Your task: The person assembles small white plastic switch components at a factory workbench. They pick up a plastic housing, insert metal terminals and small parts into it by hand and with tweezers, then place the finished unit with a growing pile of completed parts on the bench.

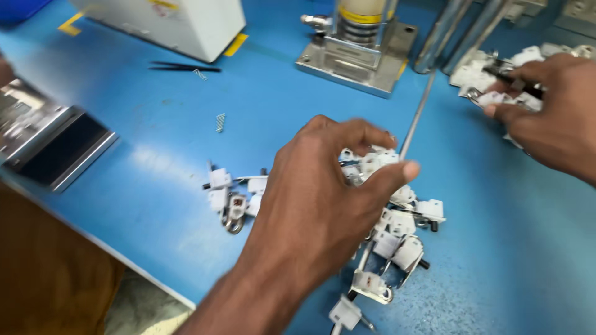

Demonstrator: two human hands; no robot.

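Your left hand (pixel 316 205) hovers palm down over the pile of white parts (pixel 397 226) near the middle of the tabletop (pixel 155 142). Its fingers are curled and spread, with the thumb tip out toward the right just above the pile. Whether the fingertips pinch a part I cannot tell, since the hand covers them. Parts lie on both sides of it: a few just left of the wrist, most under and right of the fingers, some trailing toward the near edge.

Your right hand (pixel 546 111) is at the far right corner, on a second heap of white parts (pixel 478 74). Its thumb and fingers are closed on a dark-handled tool (pixel 515 80), the tip down among those parts.

The tabletop is blue and glossy, with its near left edge running diagonally. A metal press (pixel 357 43) stands at the far edge, and a thin rod (pixel 417 115) slants from it toward the pile. A white box (pixel 180 25) sits far left, with black tweezers (pixel 183 67) and a small spring (pixel 220 121) in front of it. A dark metal-rimmed tray (pixel 56 149) overhangs the left edge.

The parts are small white plastic blocks with bent metal clips and rings attached, lying jumbled at every angle.
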